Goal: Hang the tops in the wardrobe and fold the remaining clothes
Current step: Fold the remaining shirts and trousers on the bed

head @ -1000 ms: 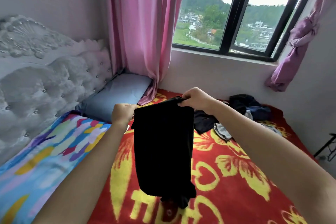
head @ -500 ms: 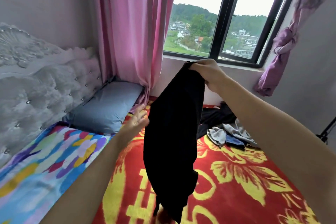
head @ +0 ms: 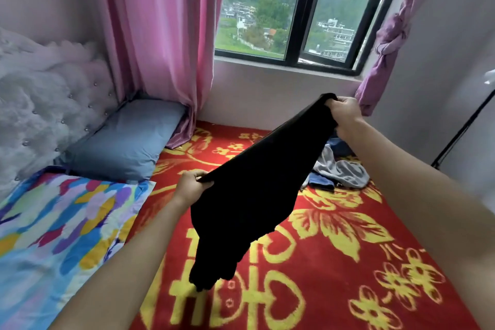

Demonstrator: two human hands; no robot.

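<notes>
The garment (head: 254, 195), pinched by the right hand (head: 345, 112), has been re-gripped at centre frame by the previously open left hand (head: 191, 185), likely readying a fold.

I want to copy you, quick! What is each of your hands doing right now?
Left hand: closed, pinching the lower end of the black garment.
Right hand: closed, gripping its upper end.

Pink curtain (head: 160, 35) beside daylit window (head: 294, 16)

Arms outstretched, left hand (head: 191, 186) low, right hand (head: 345, 112) higher, both pinching
</notes>
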